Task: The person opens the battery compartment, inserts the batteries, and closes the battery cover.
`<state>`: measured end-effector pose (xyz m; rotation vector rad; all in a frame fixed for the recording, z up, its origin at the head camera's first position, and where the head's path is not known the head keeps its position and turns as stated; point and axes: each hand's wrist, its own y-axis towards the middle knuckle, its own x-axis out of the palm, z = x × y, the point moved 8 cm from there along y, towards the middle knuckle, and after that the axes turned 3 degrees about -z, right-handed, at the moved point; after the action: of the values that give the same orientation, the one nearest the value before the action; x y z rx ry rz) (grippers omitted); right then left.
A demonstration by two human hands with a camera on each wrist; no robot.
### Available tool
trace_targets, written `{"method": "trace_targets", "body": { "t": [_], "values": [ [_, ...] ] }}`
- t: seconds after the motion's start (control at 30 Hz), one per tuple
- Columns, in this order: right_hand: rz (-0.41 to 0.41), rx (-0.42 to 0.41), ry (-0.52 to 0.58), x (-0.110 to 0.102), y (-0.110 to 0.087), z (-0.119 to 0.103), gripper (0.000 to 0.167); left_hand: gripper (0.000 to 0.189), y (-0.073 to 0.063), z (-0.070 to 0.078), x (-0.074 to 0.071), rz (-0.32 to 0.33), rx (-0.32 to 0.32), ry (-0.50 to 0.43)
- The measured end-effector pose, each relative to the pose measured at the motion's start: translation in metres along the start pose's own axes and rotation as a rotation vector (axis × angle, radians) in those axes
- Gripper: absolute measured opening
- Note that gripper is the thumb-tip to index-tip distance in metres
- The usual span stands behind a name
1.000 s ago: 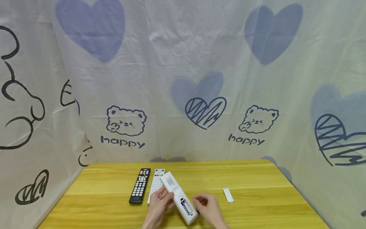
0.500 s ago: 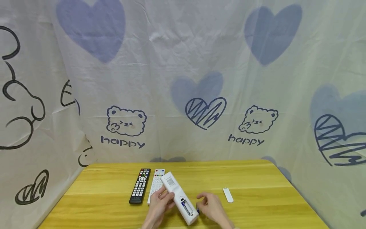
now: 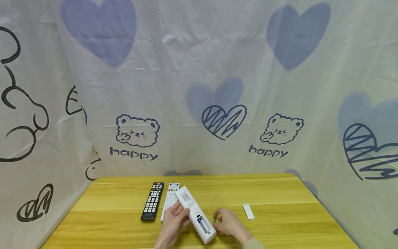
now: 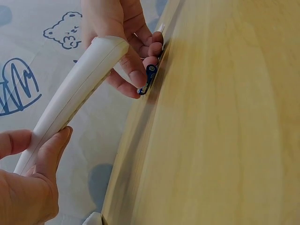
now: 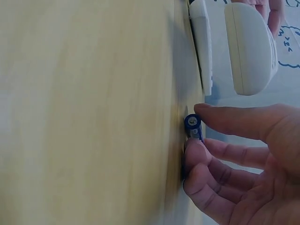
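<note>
My left hand [image 3: 174, 220] grips a white remote control [image 3: 193, 211] by its side, back face up and tilted over the table. Its battery compartment is uncovered, and one blue-and-silver battery [image 3: 203, 225] lies inside. Just right of the remote, my right hand [image 3: 230, 224] pinches a small blue battery [image 5: 192, 123] between thumb and finger, close to the tabletop. The right wrist view shows one end of this battery. In the left wrist view the remote [image 4: 70, 98] is seen from its edge, so its compartment is hidden there.
A black remote control [image 3: 152, 202] and a second white remote control [image 3: 171, 195] lie at the left, the latter partly behind my left hand. Right of my right hand lies a small white battery cover [image 3: 248, 211]. A printed curtain [image 3: 186, 69] hangs behind the wooden table [image 3: 280, 193].
My right hand has shifted slightly right, away from the remote, and the battery in its fingers now sits a little farther forward. My left hand and the remote have stayed in place.
</note>
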<state>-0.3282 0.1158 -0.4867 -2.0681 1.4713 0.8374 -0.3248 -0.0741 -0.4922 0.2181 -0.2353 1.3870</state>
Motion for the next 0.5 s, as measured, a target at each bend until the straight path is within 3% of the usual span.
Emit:
{"method": "trace_targets", "body": {
  "t": [0.5],
  "values": [
    [-0.028,0.05,-0.001,0.0028,0.0015,0.004,0.022,0.067,0.0013,-0.0027,-0.0006,-0.005,-0.007,0.002]
  ]
}}
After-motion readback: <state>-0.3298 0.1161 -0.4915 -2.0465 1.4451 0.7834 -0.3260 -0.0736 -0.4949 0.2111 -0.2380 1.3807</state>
